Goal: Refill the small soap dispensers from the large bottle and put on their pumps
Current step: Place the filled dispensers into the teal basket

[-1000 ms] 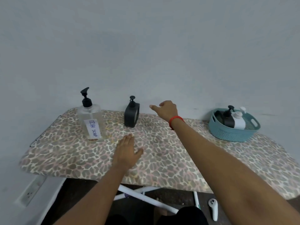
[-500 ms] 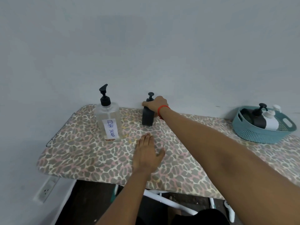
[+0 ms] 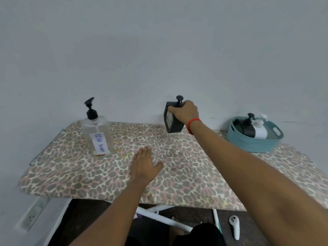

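Observation:
A small black soap dispenser [image 3: 173, 124] with its pump on is tilted and lifted off the board near the back wall; my right hand [image 3: 185, 111] grips it around the top. A large clear bottle [image 3: 97, 134] labelled DISH SOAP, with a black pump, stands upright at the left. My left hand [image 3: 144, 165] lies flat, palm down, on the leopard-print board [image 3: 186, 174], right of the large bottle and apart from it. Two more small dispensers, one black [image 3: 247, 127] and one white [image 3: 260, 130], lie in a teal basket [image 3: 252, 141].
The teal basket sits at the board's back right against the grey wall. Below the board's front edge are white legs [image 3: 159, 217] and a white controller [image 3: 234, 226] on the dark floor. A wall socket [image 3: 32, 217] shows at lower left.
My right hand reached the black dispenser, closed around its top and lifted it off the board, tilting it. My left hand stayed flat on the board.

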